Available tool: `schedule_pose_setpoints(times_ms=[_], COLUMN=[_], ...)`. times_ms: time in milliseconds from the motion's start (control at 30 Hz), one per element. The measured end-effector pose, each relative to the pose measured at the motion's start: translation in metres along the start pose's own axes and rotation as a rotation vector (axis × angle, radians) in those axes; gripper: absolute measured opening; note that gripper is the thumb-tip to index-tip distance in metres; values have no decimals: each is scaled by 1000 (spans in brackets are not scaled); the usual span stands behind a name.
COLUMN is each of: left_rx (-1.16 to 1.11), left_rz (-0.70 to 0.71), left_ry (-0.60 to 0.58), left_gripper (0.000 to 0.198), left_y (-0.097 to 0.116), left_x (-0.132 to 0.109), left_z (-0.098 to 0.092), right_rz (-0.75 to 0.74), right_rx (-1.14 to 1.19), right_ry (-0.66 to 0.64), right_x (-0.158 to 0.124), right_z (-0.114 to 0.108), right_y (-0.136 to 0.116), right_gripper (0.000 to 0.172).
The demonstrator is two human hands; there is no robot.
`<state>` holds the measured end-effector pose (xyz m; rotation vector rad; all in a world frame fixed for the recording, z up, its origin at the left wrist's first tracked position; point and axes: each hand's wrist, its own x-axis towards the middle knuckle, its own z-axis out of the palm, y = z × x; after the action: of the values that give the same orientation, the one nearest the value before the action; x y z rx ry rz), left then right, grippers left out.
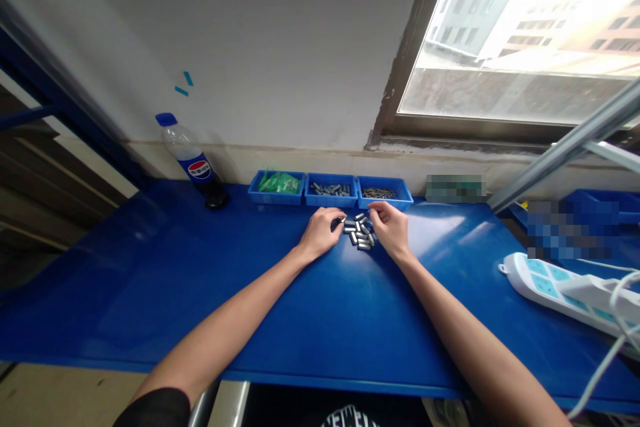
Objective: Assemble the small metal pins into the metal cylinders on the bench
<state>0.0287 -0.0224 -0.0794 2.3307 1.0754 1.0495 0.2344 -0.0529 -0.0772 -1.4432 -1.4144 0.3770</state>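
A loose pile of short silvery metal cylinders (363, 245) lies on the blue table between my two hands. At the left side of the pile my left hand (320, 233) is closed in a pinch, and a small metal piece shows at its fingertips. My right hand (391, 228) is bent over the pile's right side, thumb and forefinger drawn together. Whatever it may hold is too small to make out. Just behind the hands stand three blue bins: one with green plastic bags (279, 183), one with grey metal cylinders (330, 189), one with thin brass-coloured pieces (379, 193).
A cola bottle (201, 170) stands at the back left of the blue table (200, 293). On the right are a white power strip (550, 287) with cables and a slanted metal bar (560, 137). Wall and window rise behind the bins.
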Motion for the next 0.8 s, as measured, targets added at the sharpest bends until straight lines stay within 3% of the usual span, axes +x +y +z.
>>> schedule_pose_setpoints(times_ms=[167,367,500,633,800], left_rx=[6,-13,-282,-665,-786], left_rz=[-59,-122,-171,-297,-377], left_ry=[27,39,120,110,93], left_gripper=[25,15,11,26,33], left_y=[-2,2,2,-3,-9], left_x=[-3,-4,-1,2,6], left_z=[2,-2,-5,-5,-6], right_rz=[-146,-190,-212,-317,-370], right_rx=[-251,-126,-112,-178,-225], right_ry=[-84,-189,-176,-199,-267], right_x=[-3,-4,-4,-4,-5], right_z=[4,6,5,4,3], right_y=[-2,-2,-3,-4,-7], right_gripper=[25,23,24,31,33])
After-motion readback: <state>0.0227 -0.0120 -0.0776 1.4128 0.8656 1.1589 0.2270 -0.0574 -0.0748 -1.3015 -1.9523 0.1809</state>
